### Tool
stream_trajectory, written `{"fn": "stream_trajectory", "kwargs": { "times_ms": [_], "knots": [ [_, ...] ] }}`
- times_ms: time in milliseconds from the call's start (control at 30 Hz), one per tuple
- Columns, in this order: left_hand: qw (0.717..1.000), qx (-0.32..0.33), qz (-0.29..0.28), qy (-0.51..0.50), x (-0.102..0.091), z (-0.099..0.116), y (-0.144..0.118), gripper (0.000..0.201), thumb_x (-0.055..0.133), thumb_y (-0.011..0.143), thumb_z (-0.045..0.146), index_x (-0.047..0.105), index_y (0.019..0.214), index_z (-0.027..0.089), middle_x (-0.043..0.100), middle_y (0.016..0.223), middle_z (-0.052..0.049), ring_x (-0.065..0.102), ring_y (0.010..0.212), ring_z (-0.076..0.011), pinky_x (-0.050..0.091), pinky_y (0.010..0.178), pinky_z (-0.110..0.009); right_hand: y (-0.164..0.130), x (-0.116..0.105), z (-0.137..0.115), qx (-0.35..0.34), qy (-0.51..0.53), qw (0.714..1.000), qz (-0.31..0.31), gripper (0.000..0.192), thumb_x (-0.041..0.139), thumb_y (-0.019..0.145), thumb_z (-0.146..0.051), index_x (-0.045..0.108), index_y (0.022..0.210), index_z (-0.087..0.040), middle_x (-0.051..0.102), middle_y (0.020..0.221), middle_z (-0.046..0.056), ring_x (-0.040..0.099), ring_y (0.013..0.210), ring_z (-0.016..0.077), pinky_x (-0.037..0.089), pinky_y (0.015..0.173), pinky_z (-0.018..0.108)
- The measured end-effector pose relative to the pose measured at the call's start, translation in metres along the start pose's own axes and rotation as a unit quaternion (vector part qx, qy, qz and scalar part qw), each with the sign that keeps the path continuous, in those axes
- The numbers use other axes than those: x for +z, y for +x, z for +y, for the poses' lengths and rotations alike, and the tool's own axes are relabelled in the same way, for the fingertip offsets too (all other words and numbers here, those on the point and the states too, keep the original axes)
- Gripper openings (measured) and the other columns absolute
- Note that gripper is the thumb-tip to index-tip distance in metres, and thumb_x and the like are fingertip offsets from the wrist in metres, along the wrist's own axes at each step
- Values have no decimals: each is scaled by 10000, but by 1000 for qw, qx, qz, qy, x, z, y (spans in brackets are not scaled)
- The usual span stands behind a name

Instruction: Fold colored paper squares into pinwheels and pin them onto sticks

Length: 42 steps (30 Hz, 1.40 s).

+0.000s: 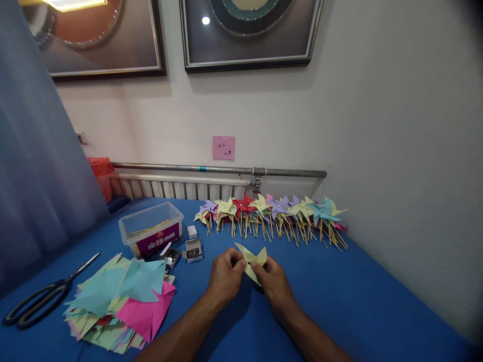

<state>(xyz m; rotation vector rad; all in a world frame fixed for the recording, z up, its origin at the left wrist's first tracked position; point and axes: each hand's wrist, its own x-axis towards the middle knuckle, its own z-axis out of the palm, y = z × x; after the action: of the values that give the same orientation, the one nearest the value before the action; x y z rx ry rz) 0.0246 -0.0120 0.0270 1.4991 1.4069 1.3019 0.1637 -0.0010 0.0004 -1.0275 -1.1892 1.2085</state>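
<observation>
A pale yellow paper pinwheel is held up between my two hands above the blue table. At its centre a small metal pin head shows. My left hand pinches the left edge of the paper with thumb and fingers. On the other side my right hand grips the right blades, its thumb close to the pin. No stick can be made out on this pinwheel; the space behind it is hidden.
Left lie cut paper sheets and black-handled scissors. Beyond are a clear plastic tub with sticks, an open box of pins and a small white box. Finished pinwheels on sticks line the back near the wall.
</observation>
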Motion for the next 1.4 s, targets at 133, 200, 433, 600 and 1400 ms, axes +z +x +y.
{"fn": "stream_trajectory", "kwargs": {
  "times_ms": [133, 200, 433, 600, 1400],
  "knots": [
    [991, -66, 30, -112, -2, 1, 5, 145, 663, 704, 282, 598, 735, 157, 571, 626, 26, 500, 574, -106, 381, 575, -224, 0, -2, -4, 21, 37, 999, -12, 470, 750, 689, -560, 690, 951, -175, 741, 802, 69, 675, 743, 247, 507, 620, 315],
    [976, -121, 0, -182, -3, 2, 6, 213, 709, 653, 313, 593, 716, 146, 571, 592, 20, 485, 525, -101, 372, 541, -229, -1, -1, -6, 25, 40, 998, -29, 479, 766, 679, -553, 693, 954, -168, 742, 796, 68, 678, 739, 243, 509, 630, 316],
    [955, -167, -59, -238, -1, -5, 6, 270, 792, 510, 263, 582, 622, 134, 590, 524, 4, 486, 453, -95, 367, 490, -233, -6, 4, -9, 27, 24, 998, -47, 483, 782, 666, -529, 705, 955, -151, 748, 830, 71, 671, 743, 233, 496, 643, 308],
    [966, -158, -39, -203, 2, -12, 9, 244, 772, 535, 250, 558, 595, 151, 562, 494, 24, 466, 431, -91, 360, 469, -230, -6, 4, -10, 29, 22, 998, -54, 463, 781, 668, -507, 704, 963, -158, 751, 851, 74, 675, 784, 243, 505, 660, 311],
    [967, -162, -58, -187, 1, -9, 7, 219, 740, 558, 264, 574, 638, 148, 577, 535, 12, 488, 466, -105, 362, 481, -234, -8, 3, -11, 56, 61, 994, -73, 474, 805, 653, -497, 724, 959, -144, 751, 836, 67, 678, 760, 224, 502, 694, 312]
  ]
}}
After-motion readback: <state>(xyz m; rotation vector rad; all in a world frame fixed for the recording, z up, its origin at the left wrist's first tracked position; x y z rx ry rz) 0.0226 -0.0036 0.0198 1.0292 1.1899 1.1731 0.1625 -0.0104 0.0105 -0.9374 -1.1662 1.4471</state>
